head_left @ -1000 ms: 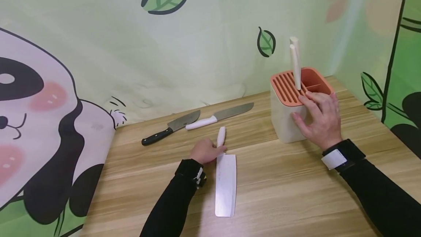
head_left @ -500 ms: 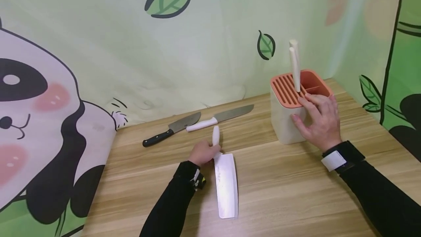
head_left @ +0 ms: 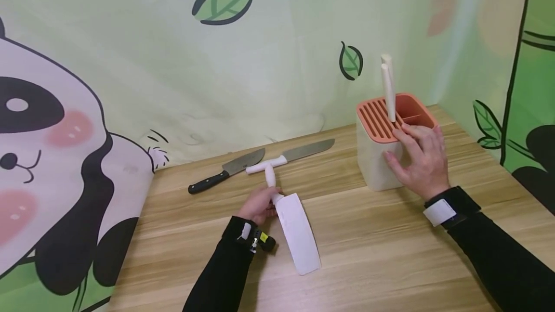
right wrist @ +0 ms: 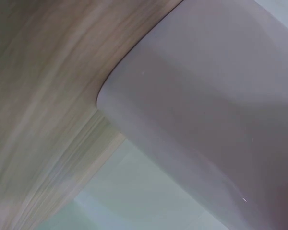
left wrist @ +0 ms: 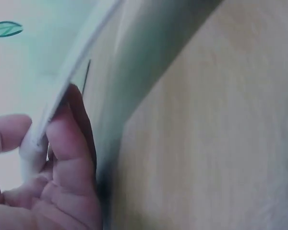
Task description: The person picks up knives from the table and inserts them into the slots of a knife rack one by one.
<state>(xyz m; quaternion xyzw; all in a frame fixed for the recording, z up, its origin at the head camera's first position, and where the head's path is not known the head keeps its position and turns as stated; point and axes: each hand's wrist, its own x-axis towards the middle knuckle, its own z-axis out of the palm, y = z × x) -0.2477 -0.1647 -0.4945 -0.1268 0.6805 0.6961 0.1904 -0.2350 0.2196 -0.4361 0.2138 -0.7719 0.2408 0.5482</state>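
Observation:
My left hand [head_left: 258, 204] pinches a white-handled cleaver [head_left: 299, 235] where handle meets blade, its broad blade slanting toward the front right. In the left wrist view the cleaver [left wrist: 81, 57] appears nearly edge-on, tilted up off the wood, between thumb and fingers. My right hand [head_left: 422, 160] rests on the near right side of a white knife block [head_left: 377, 167] with an orange slotted top, fingertips at the top rim and thumb on the front wall. Two white handles [head_left: 389, 90] stand upright out of the slots. The right wrist view shows mostly the block's smooth wall [right wrist: 197, 105].
Behind the left hand lie a black-handled knife [head_left: 227, 170] and a white-handled knife [head_left: 303, 150], the tip of one close to the handle of the other. The wooden table [head_left: 368, 254] ends at a printed cloth backdrop [head_left: 295, 61].
The cleaver has turned, its handle swinging left and its blade end toward the right, and its blade has tilted up. The left hand shifted slightly left; the right hand stays on the block.

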